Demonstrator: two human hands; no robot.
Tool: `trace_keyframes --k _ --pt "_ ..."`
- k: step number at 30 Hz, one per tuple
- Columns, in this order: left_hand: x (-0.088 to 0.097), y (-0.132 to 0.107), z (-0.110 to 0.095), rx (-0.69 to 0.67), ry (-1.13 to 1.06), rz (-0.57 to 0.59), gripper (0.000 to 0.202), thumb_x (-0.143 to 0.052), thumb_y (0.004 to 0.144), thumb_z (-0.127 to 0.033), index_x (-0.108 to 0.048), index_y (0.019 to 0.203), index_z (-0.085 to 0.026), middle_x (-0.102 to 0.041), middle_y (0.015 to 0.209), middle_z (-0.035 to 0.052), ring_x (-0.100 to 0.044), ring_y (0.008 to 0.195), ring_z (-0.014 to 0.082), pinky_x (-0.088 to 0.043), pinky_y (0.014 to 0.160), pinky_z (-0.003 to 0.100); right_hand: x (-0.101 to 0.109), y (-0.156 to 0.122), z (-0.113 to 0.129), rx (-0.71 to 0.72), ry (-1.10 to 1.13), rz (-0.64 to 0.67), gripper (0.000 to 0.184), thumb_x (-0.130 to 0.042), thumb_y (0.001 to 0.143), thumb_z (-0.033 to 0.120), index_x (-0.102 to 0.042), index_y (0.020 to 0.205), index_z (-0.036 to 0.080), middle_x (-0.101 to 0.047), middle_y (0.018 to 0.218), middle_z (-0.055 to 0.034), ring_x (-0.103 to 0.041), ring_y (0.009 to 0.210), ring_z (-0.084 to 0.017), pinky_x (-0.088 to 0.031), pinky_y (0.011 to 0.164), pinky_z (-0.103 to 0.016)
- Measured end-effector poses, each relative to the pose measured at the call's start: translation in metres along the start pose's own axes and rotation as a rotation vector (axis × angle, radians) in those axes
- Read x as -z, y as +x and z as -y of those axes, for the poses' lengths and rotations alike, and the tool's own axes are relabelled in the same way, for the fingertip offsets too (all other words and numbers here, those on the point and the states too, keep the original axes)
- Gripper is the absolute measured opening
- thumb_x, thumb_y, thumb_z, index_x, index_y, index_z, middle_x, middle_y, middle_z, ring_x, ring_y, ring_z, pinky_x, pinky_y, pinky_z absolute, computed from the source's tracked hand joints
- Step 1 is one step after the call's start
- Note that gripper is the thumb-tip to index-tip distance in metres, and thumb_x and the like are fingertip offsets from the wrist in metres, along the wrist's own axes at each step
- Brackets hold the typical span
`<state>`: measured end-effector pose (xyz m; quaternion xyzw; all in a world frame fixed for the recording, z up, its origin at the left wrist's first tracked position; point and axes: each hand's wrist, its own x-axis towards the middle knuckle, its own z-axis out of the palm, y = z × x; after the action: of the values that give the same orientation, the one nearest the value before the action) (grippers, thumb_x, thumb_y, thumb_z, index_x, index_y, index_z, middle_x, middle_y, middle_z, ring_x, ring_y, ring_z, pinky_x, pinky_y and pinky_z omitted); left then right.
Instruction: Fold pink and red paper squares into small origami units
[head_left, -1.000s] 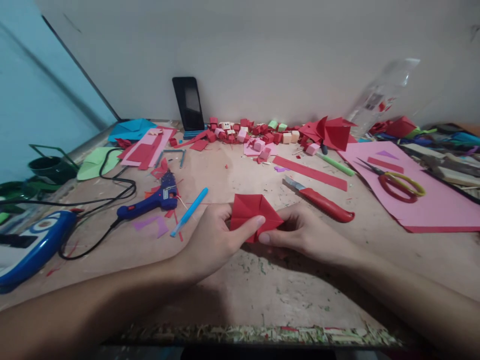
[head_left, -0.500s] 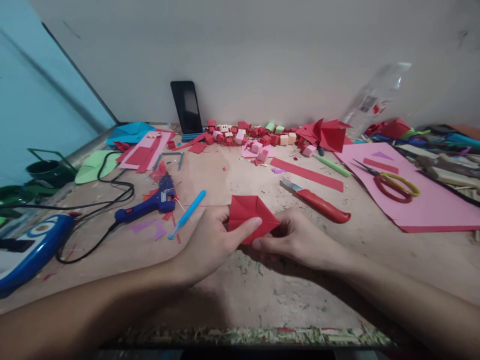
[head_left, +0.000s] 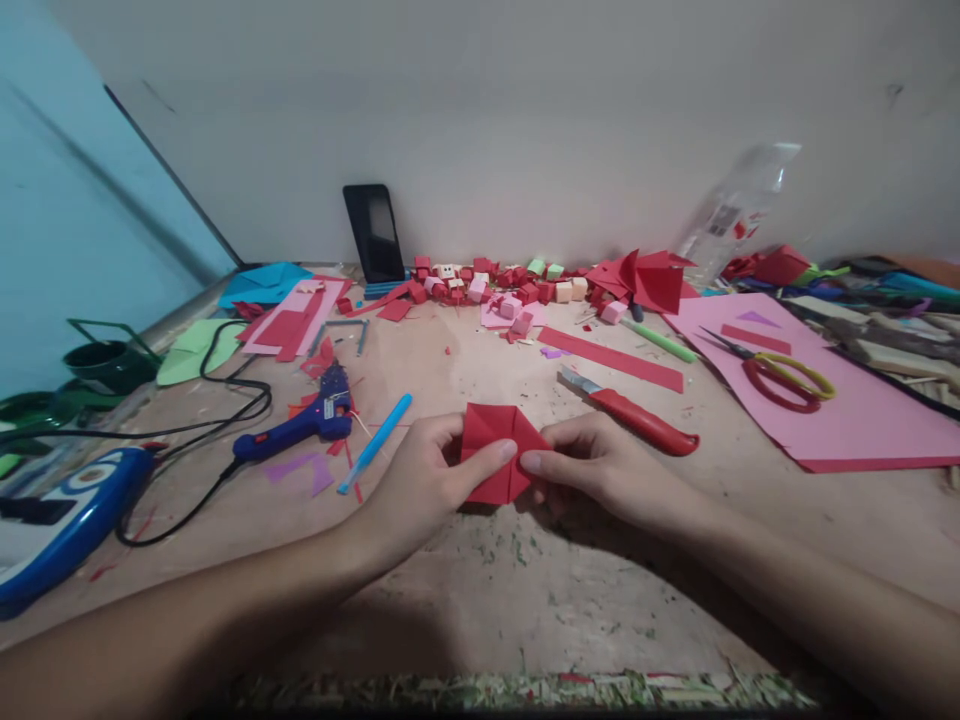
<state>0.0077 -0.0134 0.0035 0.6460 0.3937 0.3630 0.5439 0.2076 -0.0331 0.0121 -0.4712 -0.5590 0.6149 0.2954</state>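
There are two hands (head_left: 442,465) (head_left: 604,462); one glue gun (head_left: 296,424); one knife (head_left: 646,422); one phone (head_left: 373,235); one bottle (head_left: 739,212).

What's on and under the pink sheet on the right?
On top: scissors, a red paper strip and a purple paper scrap. Under the pink sheet, a red edge shows; the rest is covered.

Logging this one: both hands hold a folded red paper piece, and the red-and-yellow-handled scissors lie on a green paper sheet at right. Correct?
One slip: the paper sheet under the scissors is pink, not green, as the head view shows. The left hand and right hand hold the folded red paper piece.
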Motion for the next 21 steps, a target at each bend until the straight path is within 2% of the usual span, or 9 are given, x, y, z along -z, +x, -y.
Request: trace_keyframes --k 3,6,10,13,15,17,21 --pt "0.0008 0.0008 0.0006 -0.025 0.003 -0.070 0.021 -0.071 0.088 -0.034 -0.073 0.082 -0.014 -0.072 0.076 0.0016 -0.062 0.067 0.0137 -0.049 0.060 0.023 0.0006 0.0004 0.0004 0.010 -0.024 -0.002 0.042 -0.078 0.084 0.048 -0.068 0.061 0.015 -0.060 0.053 -0.0008 -0.048 0.044 -0.009 -0.035 0.045 -0.024" --pt "0.0007 0.0007 0.0002 -0.016 0.003 -0.083 0.020 -0.068 0.090 -0.032 -0.073 0.084 -0.014 -0.071 0.078 0.0011 -0.060 0.068 0.0131 -0.048 0.060 0.022 0.0005 0.0011 -0.0001 0.035 -0.050 -0.002 0.042 -0.076 0.086 0.050 -0.068 0.062 0.016 -0.064 0.056 -0.0028 -0.052 0.047 -0.011 -0.037 0.047 -0.025" --pt "-0.0002 0.0006 0.0014 -0.001 0.018 -0.040 0.020 -0.067 0.092 -0.033 -0.072 0.087 -0.014 -0.071 0.081 0.0019 -0.062 0.073 0.0140 -0.048 0.065 0.024 -0.0001 0.0023 -0.0037 0.049 -0.063 -0.088 0.040 -0.076 0.084 0.049 -0.067 0.062 0.016 -0.062 0.052 -0.0022 -0.053 0.047 -0.011 -0.037 0.046 -0.024" --pt "-0.0001 0.0020 0.0030 -0.022 -0.047 -0.094 0.018 -0.073 0.089 -0.033 -0.068 0.096 -0.017 -0.072 0.090 0.0014 -0.066 0.082 0.0158 -0.052 0.073 0.026 -0.0002 0.0024 -0.0061 0.006 -0.049 -0.159 0.040 -0.074 0.084 0.048 -0.066 0.061 0.016 -0.062 0.051 -0.0023 -0.051 0.043 -0.010 -0.033 0.042 -0.023" --pt "0.0007 0.0033 0.0036 -0.036 -0.059 -0.162 0.019 -0.075 0.086 -0.032 -0.064 0.092 -0.018 -0.071 0.088 0.0000 -0.066 0.082 0.0154 -0.052 0.075 0.026 -0.0003 0.0023 -0.0062 -0.001 -0.046 -0.186 0.041 -0.073 0.084 0.048 -0.065 0.059 0.017 -0.062 0.050 -0.0025 -0.050 0.041 -0.010 -0.032 0.040 -0.022" --pt "0.0015 0.0045 0.0040 -0.042 -0.037 -0.197 0.018 -0.076 0.085 -0.030 -0.063 0.085 -0.018 -0.067 0.083 -0.0012 -0.064 0.078 0.0141 -0.051 0.073 0.026 -0.0007 0.0023 -0.0056 0.010 -0.049 -0.185 0.040 -0.073 0.083 0.047 -0.066 0.059 0.016 -0.064 0.051 -0.0032 -0.052 0.042 -0.010 -0.035 0.041 -0.022" --pt "0.0020 0.0050 0.0047 -0.050 0.012 -0.162 0.015 -0.072 0.086 -0.027 -0.061 0.081 -0.018 -0.062 0.076 -0.0031 -0.059 0.070 0.0122 -0.049 0.068 0.025 -0.0036 0.0025 -0.0056 -0.010 0.011 -0.174 0.032 -0.077 0.079 0.046 -0.072 0.071 0.016 -0.066 0.054 -0.0025 -0.062 0.047 -0.013 -0.043 0.045 -0.022"
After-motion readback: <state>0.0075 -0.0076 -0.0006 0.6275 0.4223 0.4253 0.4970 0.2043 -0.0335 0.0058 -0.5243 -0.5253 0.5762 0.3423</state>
